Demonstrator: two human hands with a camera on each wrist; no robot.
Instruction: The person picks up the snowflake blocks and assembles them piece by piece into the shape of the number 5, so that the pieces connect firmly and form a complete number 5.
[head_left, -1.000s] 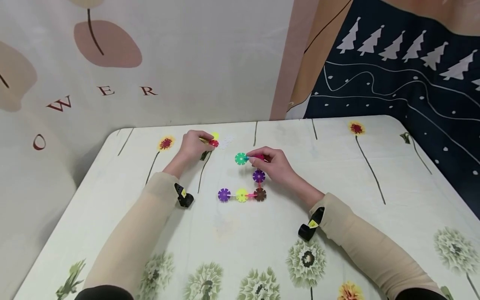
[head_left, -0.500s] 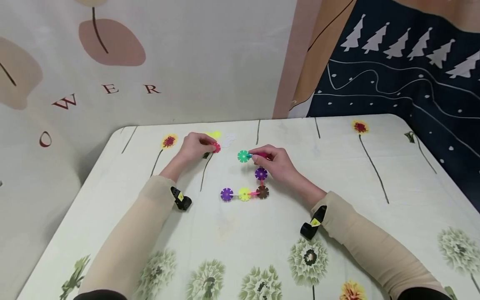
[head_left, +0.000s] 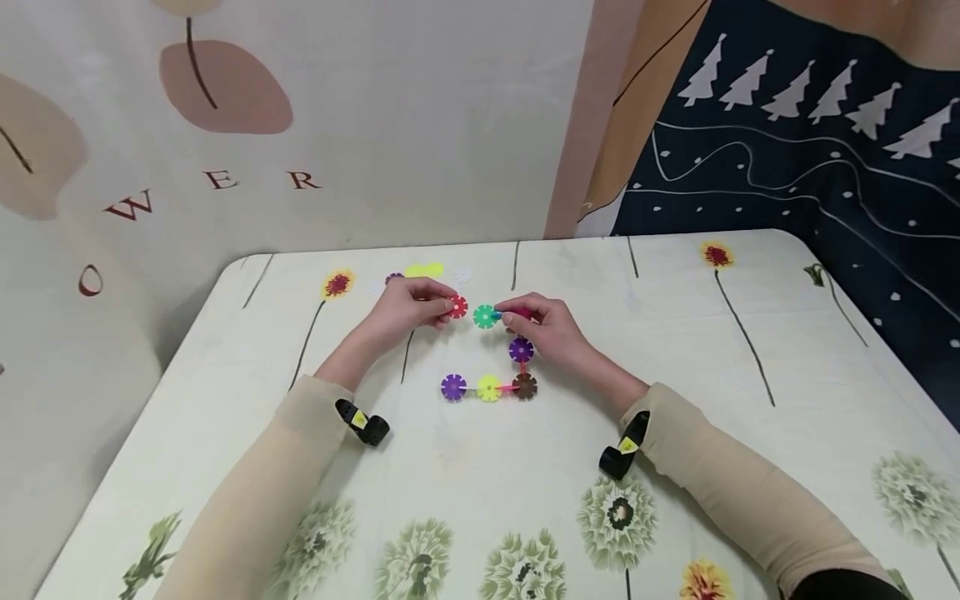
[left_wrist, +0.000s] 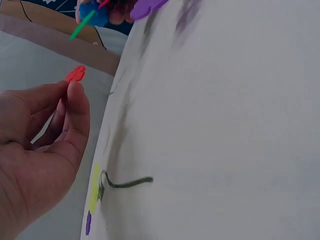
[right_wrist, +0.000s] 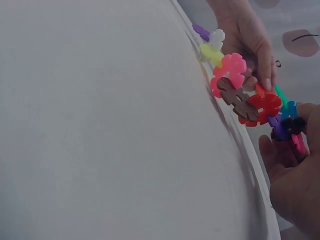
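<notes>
My left hand (head_left: 408,312) pinches a red snowflake disc (head_left: 458,307) between thumb and fingertips. Just right of it is a green snowflake disc (head_left: 484,317), the end of a chain of interlocked discs. My right hand (head_left: 551,329) grips that chain close to the green end, around a blue disc (left_wrist: 93,15) and a pink disc (right_wrist: 298,143). From there the chain bends down through a purple disc (head_left: 521,349) to a brown disc (head_left: 525,386). It then runs left through a yellow disc (head_left: 490,388) to another purple disc (head_left: 453,387). My fingers partly hide the gripped discs.
Behind my left hand, loose yellow discs (head_left: 425,271), a purple disc (head_left: 393,277) and pale white discs (head_left: 463,277) lie near the back of the table. A flower-print cloth (head_left: 450,467) covers the table, and patterned fabric (head_left: 420,125) hangs behind it.
My left hand has brought the red disc from the loose discs at the back, rightward and nearer, up beside the green disc. My right hand keeps its grip almost in place.
</notes>
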